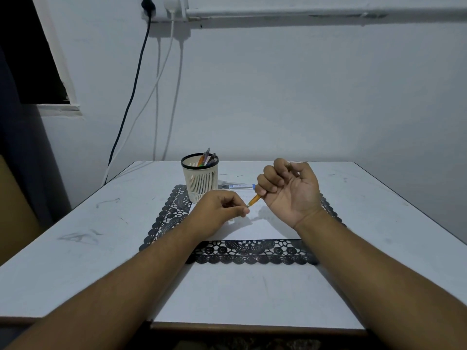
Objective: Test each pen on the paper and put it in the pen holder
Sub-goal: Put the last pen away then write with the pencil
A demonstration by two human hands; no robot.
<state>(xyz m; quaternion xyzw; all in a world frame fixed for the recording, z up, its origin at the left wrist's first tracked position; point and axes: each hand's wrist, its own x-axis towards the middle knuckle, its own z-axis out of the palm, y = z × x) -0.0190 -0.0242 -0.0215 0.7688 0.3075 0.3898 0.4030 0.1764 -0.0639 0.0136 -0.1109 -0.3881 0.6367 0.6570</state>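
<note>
My right hand (288, 190) grips an orange pen (255, 199), palm turned up, with the pen's tip pointing down and left. My left hand (219, 208) has its fingers curled, thumb and forefinger pinched together right at the pen's tip; what they pinch is too small to tell. Both hands hover above a white sheet of paper (262, 229) that lies on a black lace mat (252, 251). Behind my left hand stands the cream slotted pen holder (199, 181) with several pens (207, 157) in it. A clear pen with a blue end (238, 186) lies on the table behind the paper.
The white table (101, 236) shows scuff marks and ends at a near edge at the bottom. A wall rises right behind it, with black and white cables (131, 102) hanging from sockets at the top left.
</note>
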